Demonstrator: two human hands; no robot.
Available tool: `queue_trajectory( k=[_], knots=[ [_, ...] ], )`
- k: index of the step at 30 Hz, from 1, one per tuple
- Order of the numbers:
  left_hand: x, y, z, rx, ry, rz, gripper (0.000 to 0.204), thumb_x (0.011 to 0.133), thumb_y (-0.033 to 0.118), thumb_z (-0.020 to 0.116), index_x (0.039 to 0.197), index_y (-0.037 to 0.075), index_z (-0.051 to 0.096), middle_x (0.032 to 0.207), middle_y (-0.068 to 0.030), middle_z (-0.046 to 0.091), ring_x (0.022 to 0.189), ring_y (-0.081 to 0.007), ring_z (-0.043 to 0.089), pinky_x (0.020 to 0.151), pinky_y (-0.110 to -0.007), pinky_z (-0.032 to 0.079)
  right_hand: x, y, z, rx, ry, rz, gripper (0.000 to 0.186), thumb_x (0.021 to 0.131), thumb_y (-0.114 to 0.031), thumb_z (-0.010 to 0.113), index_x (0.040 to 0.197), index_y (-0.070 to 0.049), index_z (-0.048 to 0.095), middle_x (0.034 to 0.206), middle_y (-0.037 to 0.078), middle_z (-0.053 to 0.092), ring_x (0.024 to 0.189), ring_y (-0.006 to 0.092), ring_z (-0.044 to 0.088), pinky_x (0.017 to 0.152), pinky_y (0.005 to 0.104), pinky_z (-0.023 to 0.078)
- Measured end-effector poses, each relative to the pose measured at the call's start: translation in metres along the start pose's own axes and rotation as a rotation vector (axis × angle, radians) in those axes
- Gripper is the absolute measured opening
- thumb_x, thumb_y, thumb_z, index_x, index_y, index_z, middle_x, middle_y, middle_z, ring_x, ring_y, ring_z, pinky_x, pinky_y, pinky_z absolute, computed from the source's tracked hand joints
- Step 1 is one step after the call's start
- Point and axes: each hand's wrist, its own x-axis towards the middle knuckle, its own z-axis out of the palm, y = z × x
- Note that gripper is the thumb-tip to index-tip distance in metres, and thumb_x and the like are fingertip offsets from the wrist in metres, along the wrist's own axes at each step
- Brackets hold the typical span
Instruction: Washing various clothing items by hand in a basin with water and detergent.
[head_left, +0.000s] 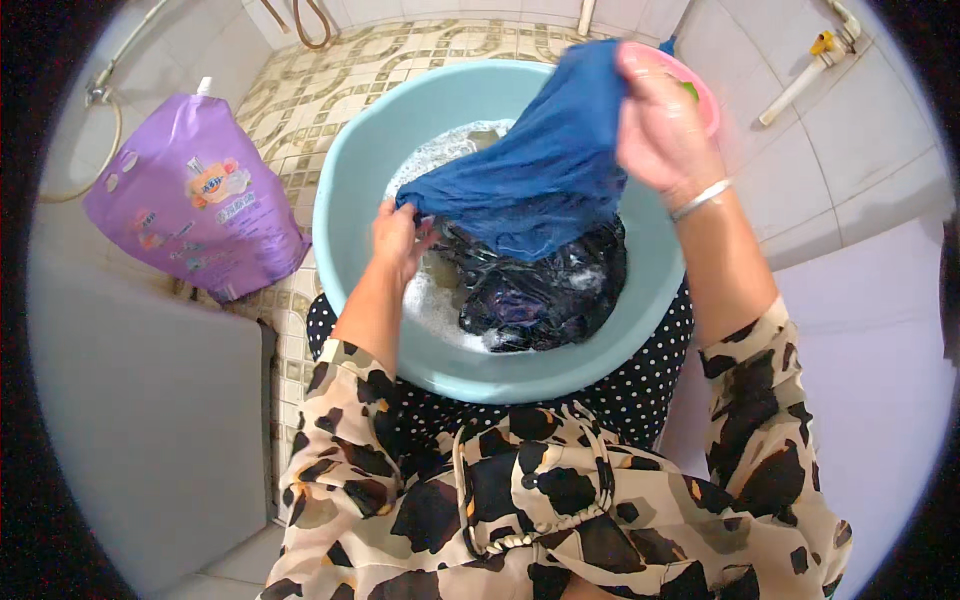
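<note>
A wet blue garment (520,185) is stretched above a wide light-blue basin (345,190). My left hand (397,240) pinches its lower left corner near the basin's inner wall. Higher up on the right, my right hand (668,130) grips the other end, slightly blurred by motion; a silvery bangle (702,199) circles that wrist. Below the cloth, a heap of dark wet laundry (545,300) lies in sudsy water (435,305). The blue garment hides part of the basin and the foam behind it.
A purple detergent pouch (205,200) with a white cap stands on the tiled floor (310,85) at left. Behind my right hand is a pink basin (700,90). A pipe with a yellow valve (822,43) juts from the right wall. A grey panel (150,400) borders the left.
</note>
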Motion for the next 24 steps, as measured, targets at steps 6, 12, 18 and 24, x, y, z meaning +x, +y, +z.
queue_trajectory(
  k=[6, 12, 18, 24],
  knots=[
    [-0.008, -0.040, 0.063, -0.821, -1.035, -0.055, 0.042, 0.087, 0.042, 0.036, 0.106, 0.005, 0.046, 0.102, -0.0091, 0.054, 0.098, -0.0217, 0.051, 0.088, -0.036, 0.041, -0.019, 0.126, 0.011, -0.965, -0.255, 0.023, 0.020, 0.078, -0.020, 0.056, 0.074, -0.001, 0.056, 0.064, 0.009, 0.055, 0.058, 0.0167, 0.051, 0.056, 0.0328, 0.041],
    [-0.056, 0.002, 0.072, 0.341, -0.523, 0.891, 0.042, 0.074, 0.043, 0.053, 0.104, 0.014, 0.051, 0.101, -0.0062, 0.056, 0.098, -0.0211, 0.051, 0.084, -0.034, 0.040, -0.044, 0.049, -0.034, -0.605, 0.001, 0.215, 0.015, 0.082, -0.010, 0.053, 0.089, 0.002, 0.058, 0.078, 0.007, 0.060, 0.066, 0.0120, 0.058, 0.064, 0.0247, 0.050],
    [-0.045, 0.004, 0.075, -0.038, -0.656, 0.533, 0.033, 0.077, 0.036, 0.050, 0.101, 0.013, 0.053, 0.096, -0.0063, 0.056, 0.090, -0.0207, 0.052, 0.074, -0.034, 0.043, -0.079, 0.090, -0.170, -1.735, -0.518, 0.560, 0.020, 0.062, -0.018, 0.067, 0.076, -0.004, 0.060, 0.076, 0.015, 0.061, 0.075, 0.0290, 0.059, 0.072, 0.0353, 0.047],
    [-0.041, 0.007, 0.066, -0.386, -0.651, 0.187, 0.025, 0.079, 0.028, 0.046, 0.097, 0.013, 0.054, 0.090, -0.0064, 0.055, 0.083, -0.0203, 0.054, 0.065, -0.034, 0.047, -0.090, 0.123, -0.160, -1.169, 0.062, 1.023, 0.028, 0.060, -0.012, 0.068, 0.082, -0.002, 0.055, 0.073, 0.010, 0.060, 0.063, 0.0191, 0.059, 0.055, 0.0309, 0.048]
  ],
)
